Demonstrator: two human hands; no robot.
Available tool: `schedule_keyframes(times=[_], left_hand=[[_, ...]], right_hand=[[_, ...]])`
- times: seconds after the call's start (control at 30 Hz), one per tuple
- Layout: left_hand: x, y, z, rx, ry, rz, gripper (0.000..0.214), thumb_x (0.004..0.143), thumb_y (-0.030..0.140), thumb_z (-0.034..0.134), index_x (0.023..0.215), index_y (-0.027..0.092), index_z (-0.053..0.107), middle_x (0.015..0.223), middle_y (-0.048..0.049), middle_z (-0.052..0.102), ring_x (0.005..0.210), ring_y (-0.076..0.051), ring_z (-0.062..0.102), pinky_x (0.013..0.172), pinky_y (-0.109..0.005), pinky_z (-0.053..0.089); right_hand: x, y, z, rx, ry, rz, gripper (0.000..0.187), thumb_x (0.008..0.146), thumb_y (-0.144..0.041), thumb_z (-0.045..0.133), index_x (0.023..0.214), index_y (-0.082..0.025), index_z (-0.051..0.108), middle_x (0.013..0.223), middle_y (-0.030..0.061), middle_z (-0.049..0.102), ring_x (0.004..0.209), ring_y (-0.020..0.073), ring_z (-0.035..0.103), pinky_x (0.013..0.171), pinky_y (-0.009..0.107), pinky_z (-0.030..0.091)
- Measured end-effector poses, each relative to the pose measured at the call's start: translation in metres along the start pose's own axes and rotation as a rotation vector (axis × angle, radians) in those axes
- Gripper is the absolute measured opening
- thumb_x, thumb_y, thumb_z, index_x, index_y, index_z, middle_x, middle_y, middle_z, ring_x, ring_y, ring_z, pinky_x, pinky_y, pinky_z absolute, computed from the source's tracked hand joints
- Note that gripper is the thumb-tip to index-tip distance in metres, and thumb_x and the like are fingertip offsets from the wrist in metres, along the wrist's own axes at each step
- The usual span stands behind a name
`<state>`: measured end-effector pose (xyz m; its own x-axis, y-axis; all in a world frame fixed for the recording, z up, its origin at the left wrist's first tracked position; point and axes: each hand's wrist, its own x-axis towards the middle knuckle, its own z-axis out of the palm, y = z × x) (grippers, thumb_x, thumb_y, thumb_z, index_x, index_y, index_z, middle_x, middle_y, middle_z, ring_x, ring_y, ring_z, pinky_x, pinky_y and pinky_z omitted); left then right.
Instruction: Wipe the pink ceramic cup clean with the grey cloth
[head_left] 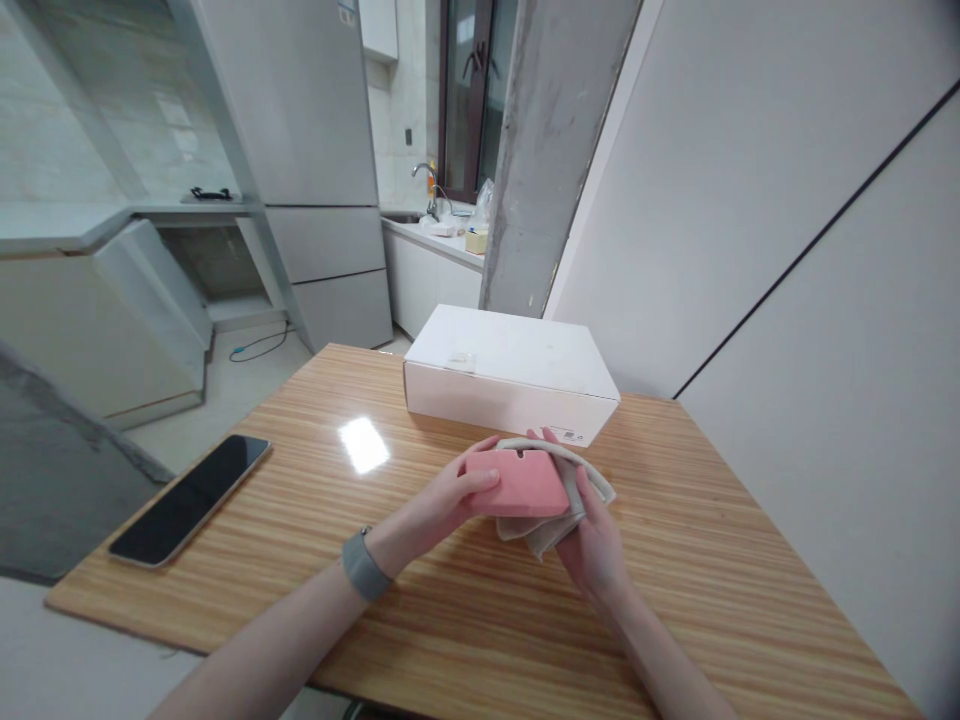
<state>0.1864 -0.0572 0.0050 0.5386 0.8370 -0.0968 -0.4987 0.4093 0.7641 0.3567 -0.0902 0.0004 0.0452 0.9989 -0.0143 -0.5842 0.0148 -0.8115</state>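
Note:
A small pink case (525, 486) with rounded corners and a dark notch in its top edge is held above the table; its exact kind does not show. My left hand (457, 490) grips its left end, thumb on the near face. Behind and under the case bunches a light grey cloth (551, 528), one fold lying along the top edge. My right hand (592, 535) is closed around the cloth at the right end of the case, its thumb up and some fingertips showing behind. The cloth covers the far side of the case.
The wood-grain table (360, 590) carries a white box (510, 365) just beyond my hands and a dark-screened smartphone (191, 500) at the left. A white wall (810, 330) runs along the right. Farther back stand a fridge (307, 120) and a counter with a sink (401, 217).

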Motion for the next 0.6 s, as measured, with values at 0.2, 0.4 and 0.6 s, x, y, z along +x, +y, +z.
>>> schedule_keyframes(times=[0.2,0.4,0.6], left_hand=[[-0.003,0.000,0.006,0.139,0.191,0.033,0.083,0.064,0.034,0.086,0.137,0.017,0.050,0.126,-0.0150,0.063,0.114,-0.029,0.059,0.096,-0.040,0.046],[0.001,-0.007,-0.001,-0.064,0.094,0.019,0.062,0.077,0.030,0.076,0.134,0.020,0.053,0.132,-0.0126,0.060,0.115,-0.026,0.060,0.101,-0.040,0.045],[0.000,-0.010,-0.004,-0.136,-0.139,-0.114,0.052,0.088,0.050,0.060,0.128,0.016,0.060,0.130,-0.0146,0.062,0.116,-0.031,0.059,0.092,-0.044,0.049]], right_hand=[[0.002,-0.005,0.000,-0.007,0.001,-0.004,0.042,0.089,-0.056,0.056,0.124,-0.035,0.065,0.145,-0.0030,0.054,0.142,0.0250,0.039,0.121,0.046,0.022],[0.015,-0.003,-0.019,0.084,0.155,-0.042,0.036,0.089,-0.054,0.055,0.108,-0.030,0.074,0.126,0.0007,0.070,0.132,0.0288,0.052,0.117,0.052,0.033],[0.011,0.002,-0.015,0.123,0.183,0.048,0.039,0.088,-0.056,0.054,0.104,-0.027,0.075,0.120,0.0023,0.073,0.131,0.0312,0.053,0.114,0.054,0.037]])
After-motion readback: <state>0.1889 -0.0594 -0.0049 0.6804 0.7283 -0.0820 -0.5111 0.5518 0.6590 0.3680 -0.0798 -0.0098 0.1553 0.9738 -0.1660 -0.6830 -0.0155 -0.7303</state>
